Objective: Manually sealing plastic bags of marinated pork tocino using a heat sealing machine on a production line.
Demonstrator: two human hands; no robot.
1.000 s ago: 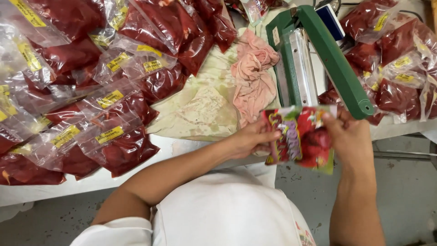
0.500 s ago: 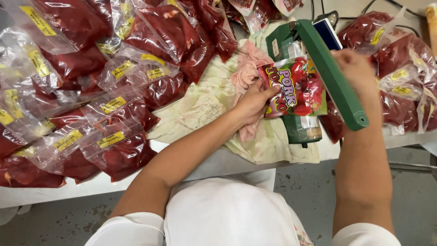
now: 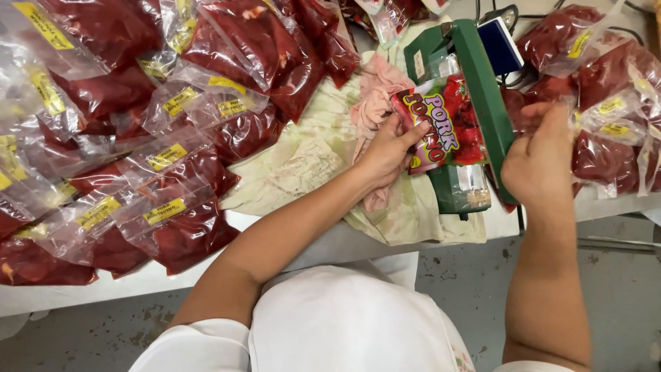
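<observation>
My left hand (image 3: pixel 390 148) holds the left edge of a printed red meat pouch (image 3: pixel 444 124), which lies across the bed of a green heat sealer (image 3: pixel 475 89). The pouch's right side passes under the sealer's raised green arm (image 3: pixel 482 83). My right hand (image 3: pixel 540 158) is on the far side of that arm, fingers curled around the pouch's right end next to a pile of sealed bags. A pink cloth (image 3: pixel 375 103) lies bunched just left of the pouch.
Several clear bags of red meat with yellow labels (image 3: pixel 165 151) cover the table's left half. More such bags (image 3: pixel 606 89) are piled at the right. A pale stained cloth (image 3: pixel 303 165) covers the table's middle. The white table edge (image 3: pixel 330 244) runs in front of me.
Both hands lifted the pouch from below the table edge up onto the sealer. It now lies under the sealer arm, and my right hand has come down beside that arm.
</observation>
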